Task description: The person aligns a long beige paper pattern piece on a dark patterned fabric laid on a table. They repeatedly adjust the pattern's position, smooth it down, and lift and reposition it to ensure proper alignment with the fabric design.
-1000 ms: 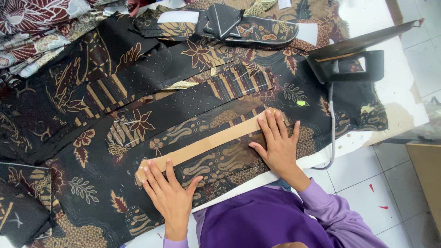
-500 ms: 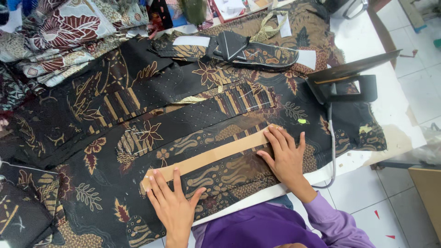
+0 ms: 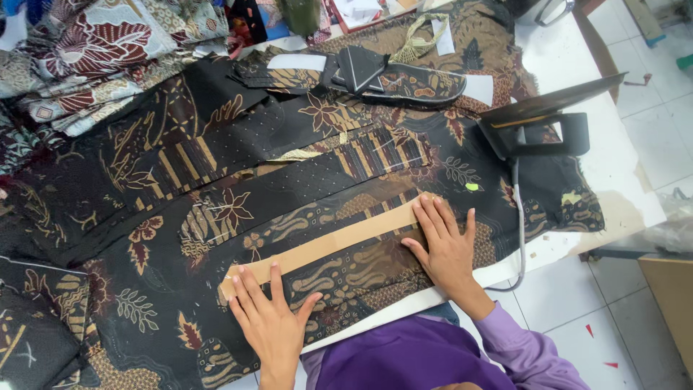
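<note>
Head view, looking straight down: the person stood at the near edge of the bench (image 3: 613, 166), both hands flat on a long tan strip (image 3: 339, 242) laid on dark patterned cloth (image 3: 238, 155).

Left hand (image 3: 271, 318): open, fingers spread, palm down, pressing the strip's left end. It gripped nothing; it only weighted the strip.

Right hand (image 3: 447, 245): also open and flat, fingers fanned over the strip's right end, thumb out toward the near edge. Nothing was held.

Change over the last second: slight. The strip lay at much the same slant, running from the near-left up toward the middle of the bench, and both hands kept to its two ends. The right fingers seemed to have slid a little further over the tip, and the left hand had settled just below the left end. The camera itself had shifted, so part of that may be only apparent. My reading: the strip was being smoothed and held against the cloth's pattern, not moved to a new place.

Around them: a black iron (image 3: 538, 126) rested toward the right edge, its cord (image 3: 521, 231) trailing down over the near edge, just beside the right hand. A folded dark patterned piece (image 3: 390, 76) lay toward the far edge. More printed fabrics (image 3: 94, 50) were heaped at the far-left corner.
</note>
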